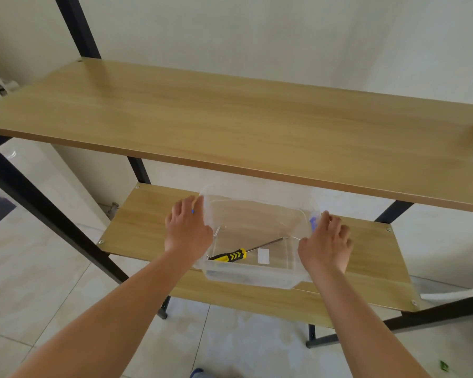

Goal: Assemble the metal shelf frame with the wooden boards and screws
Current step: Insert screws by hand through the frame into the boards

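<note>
Shelving of black metal frame [25, 186] and light wood-grain boards is seen standing upright, with the upper board [230, 118] and the lower board [366, 268] both seated; screws [101, 242] are visible at the lower board's corners, so the assembly is judged largely done. A clear plastic rectangular bin [257, 276] is held on or just above the lower board; which cannot be told. The left hand [187, 230] is wrapped on the bin's left wall and the right hand [325, 241] on its right wall, fingers [336, 225] curled over the rim, presumably so that the load is kept level. A yellow-and-black-handled screwdriver [231, 255] lies inside the bin, probably stowed there so the tool is kept together.
</note>
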